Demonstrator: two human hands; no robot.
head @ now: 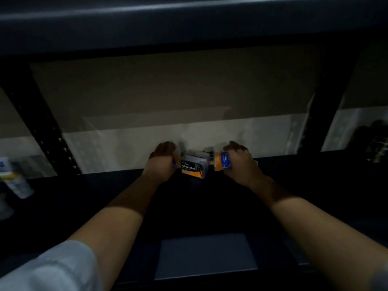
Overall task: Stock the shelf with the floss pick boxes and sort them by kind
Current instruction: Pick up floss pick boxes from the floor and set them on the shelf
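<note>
Head view, dim and somewhat blurred: nearest the camera, a pale sleeve (54, 267) covers the left upper arm at the lower left corner, and both bare forearms reach forward over a dark shelf (105, 196). A flat grey rectangular panel (206, 255) lies low in the middle, between the two arms.

Farther in, the left hand (161, 162) is curled with its knuckles up, and a sliver of purple shows at its inner edge; what it grips cannot be made out. Just beside it, to the right, stands the Charcoal floss pick box (194, 164), a clear-topped pack with a black and orange label, set on the shelf near the back. Whether the left hand touches this box cannot be told.

The right hand (239, 162) is wrapped round the Round floss pick box (223, 161), which has a blue and orange label and is turned on its side, held just to the right of the Charcoal box. A dark shape sits behind and between the two boxes, too blurred to name.

At the far left, a white tube (17, 181) with blue and yellow print lies tilted on the shelf, beyond a black perforated upright (48, 127). Behind everything runs a pale back wall (168, 97), with the dark underside of the upper shelf (189, 24) overhead.
</note>
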